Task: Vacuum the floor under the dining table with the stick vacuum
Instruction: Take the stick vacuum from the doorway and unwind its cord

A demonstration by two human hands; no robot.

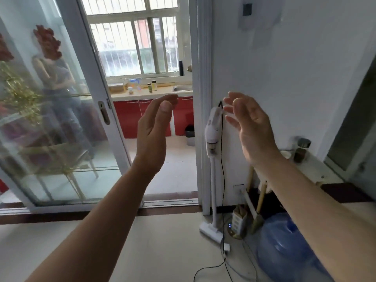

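Because it seems to be parked for charging, the slim white plastic stick vacuum (212, 131) stands upright at the edge of the pale tiled floor (142, 241). Its body leans on the white wall (284, 68) beside the door frame, and its flat floor head sits at the wall's foot. A thin black cable (222, 180) runs from the top of its handle down the wall to a small white adapter (226, 247) lying on the floor by the head. It will probably have to be unplugged before the vacuum can be taken away.

Both arms are raised in front of the person, palms turned toward each other. The left hand (152, 135) has its fingers straight and together and holds nothing. The right hand (250, 127) is spread and only loosely bent, and it too is empty. Its fingertips (227, 108) appear beside the vacuum's handle in the picture, but I cannot tell whether they touch it. My guess is that the reach for the handle is just starting.

A large translucent blue water bottle (284, 251) lies on the floor to the right of the floor head.
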